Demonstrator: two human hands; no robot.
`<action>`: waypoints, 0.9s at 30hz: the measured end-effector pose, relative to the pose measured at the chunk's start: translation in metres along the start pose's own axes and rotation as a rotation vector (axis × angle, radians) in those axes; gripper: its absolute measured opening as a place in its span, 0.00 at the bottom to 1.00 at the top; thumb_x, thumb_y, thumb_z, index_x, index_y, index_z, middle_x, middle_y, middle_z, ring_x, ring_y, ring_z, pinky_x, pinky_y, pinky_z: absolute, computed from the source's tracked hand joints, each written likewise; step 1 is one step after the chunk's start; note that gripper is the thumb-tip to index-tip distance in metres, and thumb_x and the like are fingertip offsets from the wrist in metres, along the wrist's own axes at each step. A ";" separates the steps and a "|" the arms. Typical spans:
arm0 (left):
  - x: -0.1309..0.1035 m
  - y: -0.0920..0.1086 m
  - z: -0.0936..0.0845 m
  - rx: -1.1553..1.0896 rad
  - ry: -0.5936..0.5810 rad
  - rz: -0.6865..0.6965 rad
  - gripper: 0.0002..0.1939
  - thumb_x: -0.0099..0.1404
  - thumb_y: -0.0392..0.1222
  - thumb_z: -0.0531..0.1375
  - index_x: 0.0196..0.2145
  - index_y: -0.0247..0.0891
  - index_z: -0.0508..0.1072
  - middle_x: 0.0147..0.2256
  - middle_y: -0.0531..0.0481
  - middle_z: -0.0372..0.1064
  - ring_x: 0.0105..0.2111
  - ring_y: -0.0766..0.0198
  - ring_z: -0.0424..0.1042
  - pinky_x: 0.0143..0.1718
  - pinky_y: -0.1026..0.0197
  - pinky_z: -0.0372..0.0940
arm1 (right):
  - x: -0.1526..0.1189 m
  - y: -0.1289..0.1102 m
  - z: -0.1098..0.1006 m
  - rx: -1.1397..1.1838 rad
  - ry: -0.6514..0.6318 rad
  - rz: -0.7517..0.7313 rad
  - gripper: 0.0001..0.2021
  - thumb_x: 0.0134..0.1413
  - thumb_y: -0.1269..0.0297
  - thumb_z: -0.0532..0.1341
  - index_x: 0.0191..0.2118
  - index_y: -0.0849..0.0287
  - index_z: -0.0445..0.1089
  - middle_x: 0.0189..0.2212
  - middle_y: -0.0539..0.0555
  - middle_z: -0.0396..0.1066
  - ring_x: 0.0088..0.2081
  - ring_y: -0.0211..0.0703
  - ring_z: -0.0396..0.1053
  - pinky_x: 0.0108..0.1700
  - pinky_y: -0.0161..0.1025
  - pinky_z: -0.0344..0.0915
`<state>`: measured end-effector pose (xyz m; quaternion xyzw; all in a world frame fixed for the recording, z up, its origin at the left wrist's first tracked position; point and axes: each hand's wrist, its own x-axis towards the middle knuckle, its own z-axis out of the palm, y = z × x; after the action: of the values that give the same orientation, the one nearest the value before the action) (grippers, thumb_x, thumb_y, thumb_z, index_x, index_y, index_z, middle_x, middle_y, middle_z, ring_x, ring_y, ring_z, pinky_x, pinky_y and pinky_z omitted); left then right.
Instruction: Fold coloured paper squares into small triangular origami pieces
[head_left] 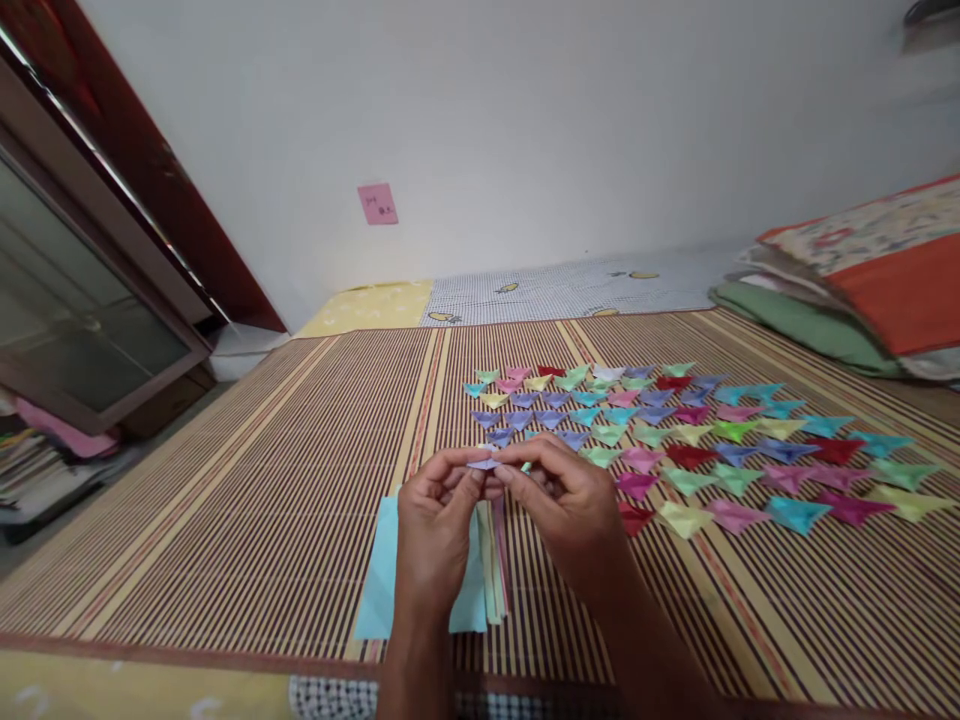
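Between my fingertips is a small folded piece of purple paper [484, 463], held up over the striped mat. My left hand [442, 510] pinches its left side between thumb and fingers. On the right side, my right hand [566, 500] grips it in the same way; part of the paper is hidden by the fingers. A light blue paper sheet [377, 585] lies under my left wrist. Beside it is a narrow stack of coloured paper strips [495, 580], partly covered by my hands. Rows of folded paper shapes in many colours, such as a yellow one [684, 519], spread out beyond my right hand.
The striped bamboo mat [247, 500] covers a bed against a white wall [525, 130] with a pink note [378, 204]. Pillows and folded bedding [900, 290] are piled at the far right. A glass-panelled cabinet door [82, 290] stands at the left.
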<state>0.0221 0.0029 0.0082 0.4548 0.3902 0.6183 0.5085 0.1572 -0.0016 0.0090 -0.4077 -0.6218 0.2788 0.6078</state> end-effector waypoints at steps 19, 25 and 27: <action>-0.003 -0.005 0.002 0.158 0.090 0.069 0.05 0.63 0.42 0.68 0.35 0.38 0.82 0.30 0.50 0.81 0.31 0.63 0.79 0.35 0.64 0.73 | 0.002 0.004 0.006 0.060 0.052 0.031 0.07 0.61 0.70 0.64 0.30 0.57 0.74 0.30 0.49 0.72 0.33 0.41 0.70 0.36 0.39 0.66; -0.005 -0.010 0.004 0.256 0.141 0.172 0.04 0.65 0.40 0.67 0.35 0.39 0.82 0.33 0.50 0.81 0.33 0.61 0.80 0.37 0.63 0.74 | -0.003 0.004 0.015 0.033 0.140 0.038 0.06 0.60 0.70 0.63 0.31 0.57 0.72 0.30 0.50 0.71 0.34 0.42 0.70 0.38 0.41 0.66; -0.007 -0.011 0.006 0.301 0.150 0.221 0.04 0.66 0.40 0.66 0.36 0.39 0.82 0.33 0.50 0.81 0.33 0.62 0.80 0.38 0.63 0.74 | -0.004 0.004 0.017 0.024 0.162 0.039 0.06 0.59 0.70 0.63 0.30 0.56 0.71 0.30 0.50 0.71 0.34 0.43 0.70 0.38 0.41 0.66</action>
<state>0.0314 -0.0018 -0.0019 0.5184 0.4625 0.6374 0.3333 0.1412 -0.0006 0.0016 -0.4336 -0.5592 0.2638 0.6555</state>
